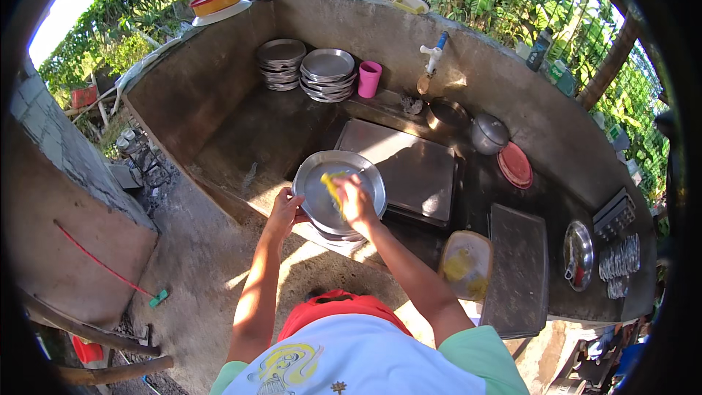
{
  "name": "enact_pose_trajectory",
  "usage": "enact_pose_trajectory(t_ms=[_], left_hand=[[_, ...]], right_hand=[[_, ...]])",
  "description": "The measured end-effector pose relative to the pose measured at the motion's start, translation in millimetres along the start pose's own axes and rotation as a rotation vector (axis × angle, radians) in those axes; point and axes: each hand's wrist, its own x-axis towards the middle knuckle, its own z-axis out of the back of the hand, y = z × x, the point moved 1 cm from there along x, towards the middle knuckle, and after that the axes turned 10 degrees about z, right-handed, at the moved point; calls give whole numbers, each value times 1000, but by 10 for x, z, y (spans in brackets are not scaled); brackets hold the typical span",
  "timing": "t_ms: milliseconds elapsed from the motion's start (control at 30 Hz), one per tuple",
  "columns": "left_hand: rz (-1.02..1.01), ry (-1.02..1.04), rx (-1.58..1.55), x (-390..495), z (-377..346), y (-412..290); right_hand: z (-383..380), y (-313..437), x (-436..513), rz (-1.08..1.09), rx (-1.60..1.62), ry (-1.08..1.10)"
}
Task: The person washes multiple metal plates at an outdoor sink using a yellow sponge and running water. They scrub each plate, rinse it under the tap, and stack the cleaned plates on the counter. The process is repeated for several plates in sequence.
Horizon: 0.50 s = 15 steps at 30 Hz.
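A round metal pan (311, 175) lies on top of a stack of similar pans (335, 237) at the near edge of the concrete counter. My left hand (285, 211) grips its left rim, thumb over the edge. Inside the pan, my right hand (356, 200) presses a yellow sponge (332, 191) against the bottom; hand and sponge are slightly blurred. To the right of the stack is a plastic tub (465, 241) with yellowish pieces in it. Just beyond the pan lies a large flat metal tray (403, 170), partly sunlit.
Two stacks of round pans (328, 65) and a pink cup (369, 79) stand at the back, left of a tap (431, 59). Rightward are a metal pot (489, 134), a red lid (514, 165), dark rectangular trays (516, 269) and fluted molds (620, 258). A concrete wall (482, 60) encloses the back.
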Motion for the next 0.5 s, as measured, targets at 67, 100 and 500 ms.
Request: enact_pose_trajectory(t_ms=[67, 100, 500], left_hand=[[-64, 36, -84, -80, 49, -45], [-78, 103, -120, -180, 72, -85], [-223, 310, 37, -26, -28, -467]], right_hand=[[-101, 73, -196, 200, -225, 182], [26, 178, -151, 239, -385, 197], [25, -295, 335, -62, 4, 85]])
